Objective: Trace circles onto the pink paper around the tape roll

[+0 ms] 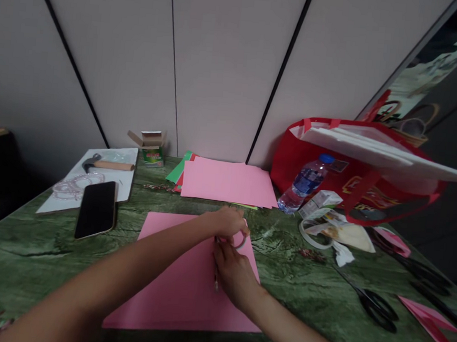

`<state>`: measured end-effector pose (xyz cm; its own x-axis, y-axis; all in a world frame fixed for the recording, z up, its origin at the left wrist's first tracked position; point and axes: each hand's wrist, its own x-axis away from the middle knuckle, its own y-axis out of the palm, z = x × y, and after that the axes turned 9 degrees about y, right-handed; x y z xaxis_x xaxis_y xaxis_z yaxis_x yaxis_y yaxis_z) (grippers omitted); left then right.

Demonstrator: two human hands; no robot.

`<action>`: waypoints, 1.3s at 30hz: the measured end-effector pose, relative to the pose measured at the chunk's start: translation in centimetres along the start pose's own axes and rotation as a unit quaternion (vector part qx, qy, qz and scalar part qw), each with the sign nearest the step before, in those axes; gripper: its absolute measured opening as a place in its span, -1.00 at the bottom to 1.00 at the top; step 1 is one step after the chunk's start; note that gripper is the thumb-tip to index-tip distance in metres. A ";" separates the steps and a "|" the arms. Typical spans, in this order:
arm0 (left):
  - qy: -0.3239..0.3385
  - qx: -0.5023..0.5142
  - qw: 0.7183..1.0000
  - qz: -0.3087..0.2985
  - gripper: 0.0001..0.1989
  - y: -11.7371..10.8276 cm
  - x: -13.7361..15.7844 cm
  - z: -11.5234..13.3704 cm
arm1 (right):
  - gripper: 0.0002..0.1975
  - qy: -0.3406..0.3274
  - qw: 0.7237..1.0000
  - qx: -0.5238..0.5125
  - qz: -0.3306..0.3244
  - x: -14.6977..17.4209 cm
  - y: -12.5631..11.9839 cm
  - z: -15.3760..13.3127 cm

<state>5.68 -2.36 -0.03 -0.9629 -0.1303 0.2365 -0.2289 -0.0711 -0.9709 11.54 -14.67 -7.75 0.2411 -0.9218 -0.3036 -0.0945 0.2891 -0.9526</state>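
Pink paper (175, 288) lies flat on the green table in front of me. My left hand (230, 224) reaches across it, its fingers closed down on a thin pale ring (242, 242) like a tape roll near the sheet's far right corner. Just below, touching the ring's near side, is my right hand (236, 272). Its fingers are pinched around a slim pencil (216, 280), whose back end points toward me. The fingers hide the pencil's tip and part of the ring.
Left: a phone (96, 210), a hammer (112, 165) on a white board, a small box (153, 152). Behind: stacked pink paper (227, 181). Right: a water bottle (305, 183), red bag (293, 150), white ring (306, 236), black-handled scissors (378, 308), folded pink paper (428, 316).
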 end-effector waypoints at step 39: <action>-0.012 0.168 0.972 0.163 -0.82 4.0 3.3 0.4 | -0.65 0.104 0.950 -0.282 0.090 7.1 -1.0 7.1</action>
<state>1.60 -3.48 -3.15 -0.9721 -0.2217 -0.0765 0.1506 -0.3400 -0.9283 20.16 -19.66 -9.07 -0.0182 -0.9186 -0.3948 -0.6318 0.3166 -0.7075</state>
